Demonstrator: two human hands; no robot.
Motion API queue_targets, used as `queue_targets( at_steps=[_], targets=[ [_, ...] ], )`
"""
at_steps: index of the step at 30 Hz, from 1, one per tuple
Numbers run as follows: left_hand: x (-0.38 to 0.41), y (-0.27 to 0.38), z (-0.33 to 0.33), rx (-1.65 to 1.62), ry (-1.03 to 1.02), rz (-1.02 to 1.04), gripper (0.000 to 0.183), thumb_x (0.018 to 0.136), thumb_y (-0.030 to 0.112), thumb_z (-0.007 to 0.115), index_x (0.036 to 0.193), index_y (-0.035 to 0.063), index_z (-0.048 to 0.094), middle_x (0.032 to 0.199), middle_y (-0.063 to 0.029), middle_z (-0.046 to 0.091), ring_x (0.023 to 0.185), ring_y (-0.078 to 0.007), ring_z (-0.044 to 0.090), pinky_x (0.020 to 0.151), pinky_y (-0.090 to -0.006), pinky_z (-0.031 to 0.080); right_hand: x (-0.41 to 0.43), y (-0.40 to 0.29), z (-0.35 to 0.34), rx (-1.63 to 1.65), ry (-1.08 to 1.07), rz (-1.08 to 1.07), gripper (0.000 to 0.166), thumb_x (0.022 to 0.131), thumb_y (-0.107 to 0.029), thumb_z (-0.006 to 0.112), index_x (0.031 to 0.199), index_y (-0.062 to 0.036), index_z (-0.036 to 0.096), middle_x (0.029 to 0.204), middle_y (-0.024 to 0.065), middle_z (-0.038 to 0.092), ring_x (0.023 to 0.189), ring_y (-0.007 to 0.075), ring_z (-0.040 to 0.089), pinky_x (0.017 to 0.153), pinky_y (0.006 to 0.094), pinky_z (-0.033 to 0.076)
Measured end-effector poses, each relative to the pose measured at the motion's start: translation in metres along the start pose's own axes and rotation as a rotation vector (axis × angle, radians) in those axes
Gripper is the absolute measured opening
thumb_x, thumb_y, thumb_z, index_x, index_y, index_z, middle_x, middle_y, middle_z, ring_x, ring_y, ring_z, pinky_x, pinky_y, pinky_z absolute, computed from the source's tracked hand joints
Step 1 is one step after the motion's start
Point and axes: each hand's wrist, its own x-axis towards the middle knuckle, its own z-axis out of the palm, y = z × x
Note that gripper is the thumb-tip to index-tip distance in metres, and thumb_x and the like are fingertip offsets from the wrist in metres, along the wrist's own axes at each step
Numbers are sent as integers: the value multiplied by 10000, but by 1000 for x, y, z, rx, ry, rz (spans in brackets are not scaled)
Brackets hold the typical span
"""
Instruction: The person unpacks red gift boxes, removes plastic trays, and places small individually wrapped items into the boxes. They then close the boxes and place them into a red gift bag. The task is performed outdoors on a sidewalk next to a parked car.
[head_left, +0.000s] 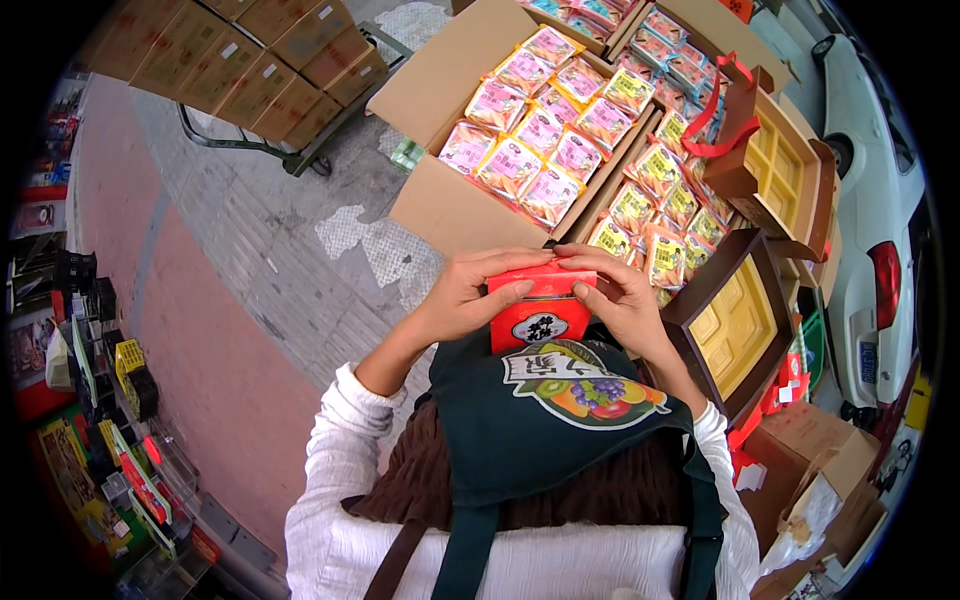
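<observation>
A small red cardboard box (538, 315) with a white emblem bearing writing is between my hands, close in front of the dark green apron (495, 442). My left hand (480, 289) grips its left side, thumb on the near face and fingers over the top edge. On the other side, my right hand (616, 296) holds it the same way, thumb at the upper right corner. The far side of the box is hidden by my fingers. Just beyond stands an open carton (469, 214) of pink-labelled wrapped snacks (536, 131).
Yellow-labelled packets (660, 195) fill the carton to the right. Two gift boxes with gold trays, one dark brown (679, 319) and one with a red ribbon (720, 142), lie at right. A loaded cart (300, 161), a white car (862, 225) and shelving (90, 360) stand around.
</observation>
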Motion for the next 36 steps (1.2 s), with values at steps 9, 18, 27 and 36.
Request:
queue_targets(
  at_steps=[9, 18, 27, 36],
  targets=[
    [3, 0, 3, 91, -132, 59, 280, 905, 86, 568, 1169, 40, 647, 1246, -155, 595, 1120, -289, 585, 957, -360, 444, -13, 2, -7, -212, 12, -73, 220, 882, -13, 598, 1085, -40, 678, 1231, 123, 587, 1138, 217, 561, 945, 331, 467],
    [25, -19, 28, 132, -286, 37, 361, 837, 53, 658, 1197, 82, 647, 1295, -167, 554, 1140, -267, 568, 962, -338, 444, -54, 16, -14, -827, 175, -351, 529, 753, -213, 745, 1211, -29, 555, 1269, 94, 553, 1252, 308, 462, 1060, 453, 371],
    [117, -21, 139, -239, -376, -372, 288, 966, 220, 558, 1104, -12, 661, 888, -44, 671, 751, -62, 592, 643, -207, 480, -123, -15, -55, -1217, 392, -11, 1059, 539, -251, 861, 1411, -32, 302, 1336, 208, 364, 1259, 397, 361, 1078, 474, 302],
    [117, -83, 179, 15, -304, -368, 394, 919, 216, 595, 1240, -1, 528, 1033, -114, 644, 873, -164, 645, 690, -273, 520, -218, 57, -227, -1210, 773, 225, 1036, 535, -229, 817, 1429, -121, 305, 1314, 236, 368, 1240, 421, 358, 1046, 456, 353]
  ],
)
